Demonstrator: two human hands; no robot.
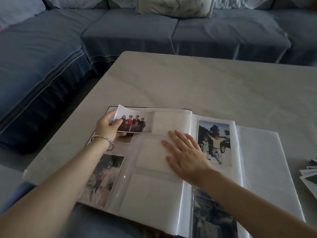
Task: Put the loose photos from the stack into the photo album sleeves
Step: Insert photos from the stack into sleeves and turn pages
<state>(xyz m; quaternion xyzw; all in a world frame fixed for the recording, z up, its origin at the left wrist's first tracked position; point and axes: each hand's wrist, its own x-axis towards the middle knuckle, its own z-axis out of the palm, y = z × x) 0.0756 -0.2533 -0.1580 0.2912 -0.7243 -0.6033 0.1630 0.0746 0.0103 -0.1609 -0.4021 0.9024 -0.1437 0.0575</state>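
Left grip (107, 126) pinches group photo (135, 121); right grip (187, 152) flat, fingers straight, pressing album page (151, 194).

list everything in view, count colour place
table: one, pale grey, under the album
photo album: one, white pages, open on the table
group photo: one, colour, album's top left corner
sleeved photos: at least four, colour, in album pages
photo stack: one, white-edged, table's right edge
sofa: one, blue, beyond the table
cushion: one, pale, on the sofa
bracelet: one, silvery, left wrist
left hand: one, pinches the group photo
right hand: one, flat on the album page
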